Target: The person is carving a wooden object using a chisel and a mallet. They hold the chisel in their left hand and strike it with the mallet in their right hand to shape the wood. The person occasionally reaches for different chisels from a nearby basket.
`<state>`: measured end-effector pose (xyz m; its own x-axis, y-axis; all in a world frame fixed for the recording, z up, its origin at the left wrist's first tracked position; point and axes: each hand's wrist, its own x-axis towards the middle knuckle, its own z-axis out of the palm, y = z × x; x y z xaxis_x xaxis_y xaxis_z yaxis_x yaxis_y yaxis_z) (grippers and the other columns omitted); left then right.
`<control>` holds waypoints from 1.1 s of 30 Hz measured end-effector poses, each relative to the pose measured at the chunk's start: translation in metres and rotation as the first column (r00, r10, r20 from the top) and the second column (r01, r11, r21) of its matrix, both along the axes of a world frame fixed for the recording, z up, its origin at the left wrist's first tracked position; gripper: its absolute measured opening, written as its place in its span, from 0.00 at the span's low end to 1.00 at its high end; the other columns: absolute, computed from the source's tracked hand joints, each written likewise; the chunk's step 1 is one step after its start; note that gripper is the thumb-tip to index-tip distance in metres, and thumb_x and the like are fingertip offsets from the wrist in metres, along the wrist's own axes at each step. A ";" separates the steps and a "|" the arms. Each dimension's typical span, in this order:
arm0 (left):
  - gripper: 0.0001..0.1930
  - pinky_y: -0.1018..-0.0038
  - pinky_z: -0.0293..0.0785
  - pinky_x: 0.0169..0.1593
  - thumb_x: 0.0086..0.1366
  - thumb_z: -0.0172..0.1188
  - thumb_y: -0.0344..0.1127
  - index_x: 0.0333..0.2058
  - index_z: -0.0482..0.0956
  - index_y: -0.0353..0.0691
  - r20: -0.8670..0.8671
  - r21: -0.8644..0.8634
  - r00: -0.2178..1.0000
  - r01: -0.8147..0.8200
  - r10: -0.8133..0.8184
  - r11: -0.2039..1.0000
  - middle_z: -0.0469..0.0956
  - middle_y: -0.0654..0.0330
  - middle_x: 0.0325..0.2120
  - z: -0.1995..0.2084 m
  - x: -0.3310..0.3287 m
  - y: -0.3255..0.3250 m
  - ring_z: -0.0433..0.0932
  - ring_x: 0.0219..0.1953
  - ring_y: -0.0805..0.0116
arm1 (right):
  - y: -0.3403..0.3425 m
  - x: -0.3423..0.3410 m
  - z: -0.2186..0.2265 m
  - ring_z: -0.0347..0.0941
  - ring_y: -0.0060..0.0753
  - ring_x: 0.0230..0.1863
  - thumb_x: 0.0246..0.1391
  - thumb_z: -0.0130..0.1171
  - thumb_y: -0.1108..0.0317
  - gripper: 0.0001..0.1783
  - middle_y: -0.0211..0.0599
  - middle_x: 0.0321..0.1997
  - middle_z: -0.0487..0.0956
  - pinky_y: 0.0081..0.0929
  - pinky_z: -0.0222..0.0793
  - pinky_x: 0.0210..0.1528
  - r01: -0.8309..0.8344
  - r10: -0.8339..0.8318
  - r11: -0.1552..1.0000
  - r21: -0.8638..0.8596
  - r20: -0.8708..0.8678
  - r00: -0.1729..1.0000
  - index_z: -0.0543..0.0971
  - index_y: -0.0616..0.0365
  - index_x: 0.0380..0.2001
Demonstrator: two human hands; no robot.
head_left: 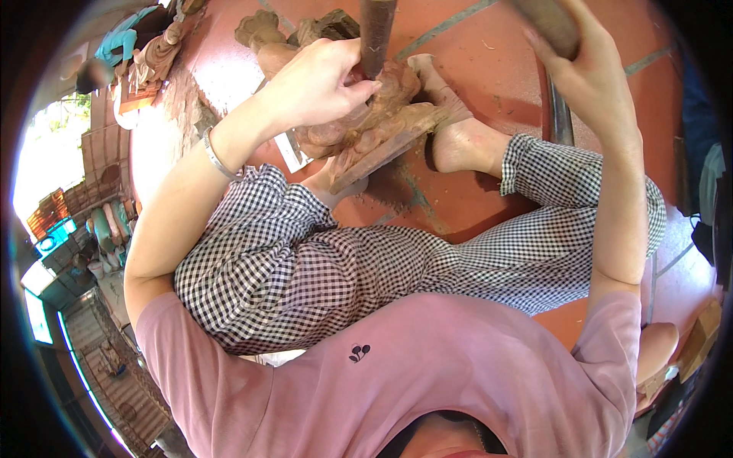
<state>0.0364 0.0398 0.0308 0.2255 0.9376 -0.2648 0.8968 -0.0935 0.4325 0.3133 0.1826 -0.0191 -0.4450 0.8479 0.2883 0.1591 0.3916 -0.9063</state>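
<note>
My left hand (324,82) is closed round the lower end of an upright chisel (376,32) with a thick, dark round handle; its blade is hidden. Beneath it lies a brown wood carving (366,131) with rounded, knobbly relief and a flat board-like edge, tilted between my bare feet. One foot (466,141) rests against the carving's right side. Raised at the upper right, my right hand (592,80) grips a wooden mallet (551,29), blurred and partly cut off by the frame's top. The mallet is apart from the chisel.
Red floor tiles (489,76) with grey joints spread around the carving. A dark bar (561,114) lies behind my right wrist. More carved wood (259,32) sits beyond my left hand. At the far left, a person in a blue top (122,42) bends beside another large carving (156,57).
</note>
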 end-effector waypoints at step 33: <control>0.04 0.71 0.79 0.36 0.63 0.59 0.28 0.35 0.74 0.35 -0.010 -0.034 0.997 -0.071 0.071 0.997 0.76 0.60 0.25 0.002 0.003 -0.004 0.81 0.30 0.65 | -0.026 -0.021 0.008 0.68 0.29 0.57 0.48 0.62 0.81 0.31 0.39 0.54 0.74 0.28 0.62 0.60 -0.107 0.129 0.988 0.112 -0.212 0.969 0.67 0.63 0.57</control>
<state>0.0389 0.0361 0.0327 0.1559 0.9414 -0.2990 0.9046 -0.0145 0.4261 0.2920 0.1563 -0.0111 -0.4571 0.7553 0.4696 -0.0910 0.4854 -0.8695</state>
